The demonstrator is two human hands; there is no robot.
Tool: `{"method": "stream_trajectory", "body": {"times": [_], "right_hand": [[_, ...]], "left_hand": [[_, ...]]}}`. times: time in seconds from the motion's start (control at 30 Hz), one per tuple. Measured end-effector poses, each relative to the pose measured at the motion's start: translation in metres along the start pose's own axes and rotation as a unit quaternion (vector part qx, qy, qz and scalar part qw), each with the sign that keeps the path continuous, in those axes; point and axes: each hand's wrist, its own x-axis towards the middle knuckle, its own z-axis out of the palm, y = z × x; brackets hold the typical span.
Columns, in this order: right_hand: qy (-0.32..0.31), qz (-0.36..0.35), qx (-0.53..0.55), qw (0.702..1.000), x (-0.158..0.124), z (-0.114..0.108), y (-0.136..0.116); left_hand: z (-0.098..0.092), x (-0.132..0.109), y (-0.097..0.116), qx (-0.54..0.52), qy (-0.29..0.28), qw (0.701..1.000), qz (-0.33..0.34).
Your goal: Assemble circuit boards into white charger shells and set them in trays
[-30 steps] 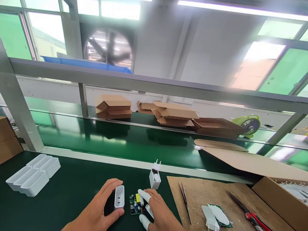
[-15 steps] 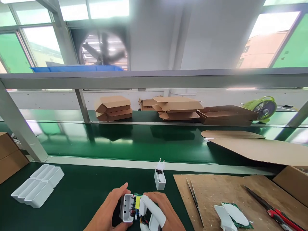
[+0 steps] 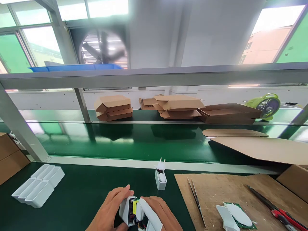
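Both hands are down at the bottom edge of the view, close together over the dark green tabletop (image 3: 79, 195). The left hand (image 3: 109, 213) has its fingers wrapped around a small white plastic charger shell (image 3: 125, 212), gripping it from the left side with the open end turned toward the other hand. The right hand (image 3: 160, 213), wearing white rubber finger cots on a couple of fingers (image 3: 146, 214), is pinching a little green circuit board with a yellow component (image 3: 134, 208) that sits partly inside the shell's opening. So both hands are closed on their parts, and shell and board are touching each other, held just above the tabletop.

Just behind the hands, another white charger housing with its two-pin plug sticking up (image 3: 160, 175) stands upright on the tabletop. Off to the left there's a cluster of empty white plastic shells (image 3: 38, 188) lying side by side. To the right is a brown fibreboard work mat (image 3: 216, 192) with metal tweezers (image 3: 196, 200), a red-handled cutter (image 3: 274, 208) and a white cover lying on a green board (image 3: 234, 218). Beyond the tabletop runs a glossy green conveyor belt (image 3: 134, 142), with flat folded cardboard boxes (image 3: 113, 107) stacked behind it and a small lime green desk fan (image 3: 266, 106) far right.
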Motion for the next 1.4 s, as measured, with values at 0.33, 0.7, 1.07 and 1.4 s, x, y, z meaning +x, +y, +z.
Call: {"method": "stream_trajectory", "body": {"times": [0.33,0.7,1.07,1.4], "right_hand": [[-0.009,-0.061,-0.045,0.997,0.008,-0.007,-0.004],[-0.068,-0.077,-0.022,0.995,0.032,-0.048,-0.028],[-0.099,-0.084,-0.02,0.991,0.027,-0.041,-0.026],[-0.171,0.027,0.091,0.981,0.036,-0.055,-0.025]], "left_hand": [[-0.002,0.0,0.0,-0.003,-0.028,1.0,-0.008],[-0.005,0.0,0.003,-0.022,-0.04,0.999,0.007],[-0.004,-0.001,0.006,-0.031,-0.032,0.999,0.01],[-0.006,0.007,0.025,-0.237,-0.073,0.969,-0.019]]}}
